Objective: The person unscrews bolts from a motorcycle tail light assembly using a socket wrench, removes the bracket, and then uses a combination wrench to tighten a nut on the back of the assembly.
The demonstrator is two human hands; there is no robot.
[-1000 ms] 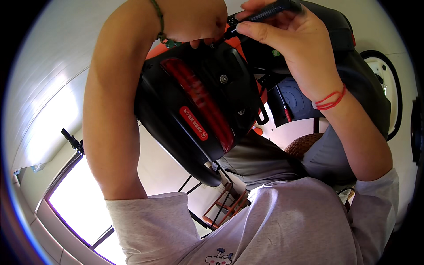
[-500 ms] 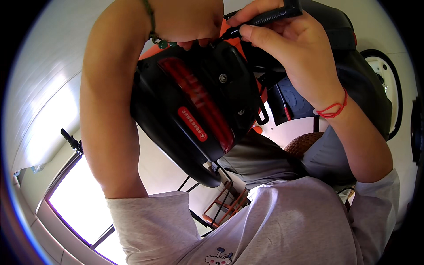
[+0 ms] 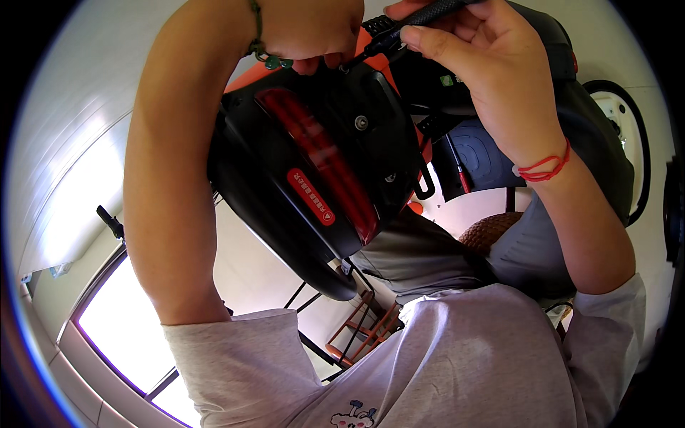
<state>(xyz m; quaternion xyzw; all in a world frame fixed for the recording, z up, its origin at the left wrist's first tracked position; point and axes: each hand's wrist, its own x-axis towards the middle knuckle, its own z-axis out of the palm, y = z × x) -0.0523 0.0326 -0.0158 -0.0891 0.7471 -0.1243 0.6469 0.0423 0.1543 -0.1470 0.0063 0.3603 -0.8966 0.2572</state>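
Note:
My right hand (image 3: pixel 503 78) grips a black screwdriver (image 3: pixel 432 14) with a textured handle. Its thin tip points left and down, at a small fastener near the upper edge of a black scooter tail piece (image 3: pixel 250 178). Beside that tip, my left hand (image 3: pixel 310 28) is curled with its fingertips against the same edge; what they pinch, if anything, is hidden. Across the tail piece runs a long red tail light (image 3: pixel 314 143). A round silver bolt (image 3: pixel 361 124) sits in the black bracket right of the light.
A red-handled screwdriver (image 3: pixel 462 175) lies on the dark footboard (image 3: pixel 474 153). Behind my right hand is the black seat (image 3: pixel 546 43). Below stand a brown woven stool (image 3: pixel 492 230) and an orange-brown rack (image 3: pixel 364 324). A bright window (image 3: pixel 125 328) is at lower left.
My right hand and the screwdriver handle have shifted slightly up and right, the tip staying by the fastener. My left wrist has moved a little right, its forearm slightly left.

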